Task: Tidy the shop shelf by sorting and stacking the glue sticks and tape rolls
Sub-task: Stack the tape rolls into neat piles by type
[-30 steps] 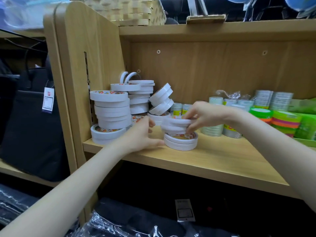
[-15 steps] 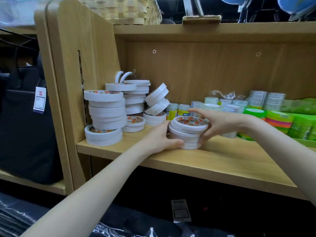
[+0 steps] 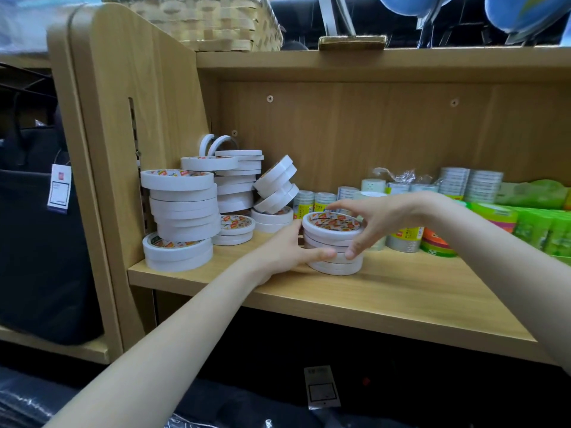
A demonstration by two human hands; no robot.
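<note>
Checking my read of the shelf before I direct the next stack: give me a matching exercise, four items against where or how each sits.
Items:
1. small tape stack
2. tall tape stack
3. leaning tape rolls
4. woven basket

Places or states:
A. on top of the shelf unit
B. tilted against the back stack
C. held between left hand and right hand
D. at the shelf's left end, beside the side panel

Pairs: 1-C, 2-D, 3-B, 4-A
</note>
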